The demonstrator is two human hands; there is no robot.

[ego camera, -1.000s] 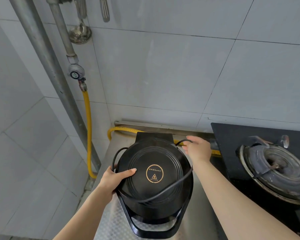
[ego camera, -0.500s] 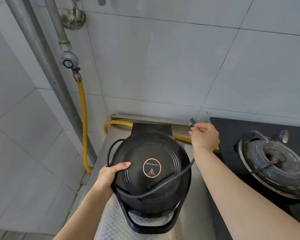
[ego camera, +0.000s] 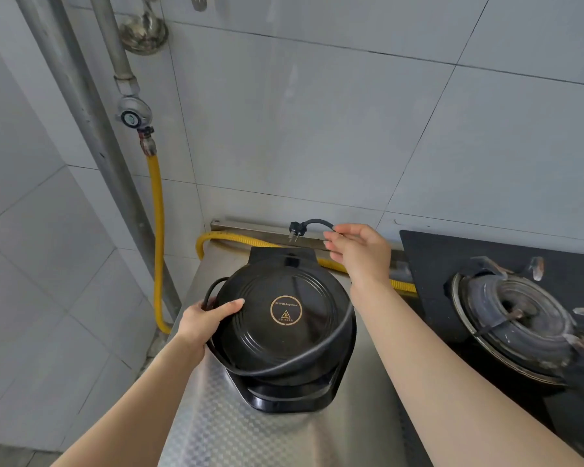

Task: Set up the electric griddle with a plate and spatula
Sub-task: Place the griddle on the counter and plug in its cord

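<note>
A round black electric griddle [ego camera: 285, 335] with its lid closed sits on the steel counter [ego camera: 216, 429]. Its black power cord [ego camera: 284, 367] is looped around the lid. My left hand [ego camera: 209, 320] grips the griddle's left rim, thumb on the lid. My right hand [ego camera: 359, 251] is raised behind the griddle and pinches the cord's free end, so the plug [ego camera: 295, 229] hangs out to the left of it with its prongs down. No plate is in view.
A black gas stove with a burner [ego camera: 513, 318] stands right of the griddle. A yellow gas hose [ego camera: 157, 230] runs down the wall and along the counter's back edge. Metal pipes [ego camera: 81, 129] stand at left. A ladle [ego camera: 144, 32] and a utensil handle hang above.
My right hand has taken the cord's end and lifted it free from behind the griddle, so the plug now shows in the air. My left hand stays on the rim.
</note>
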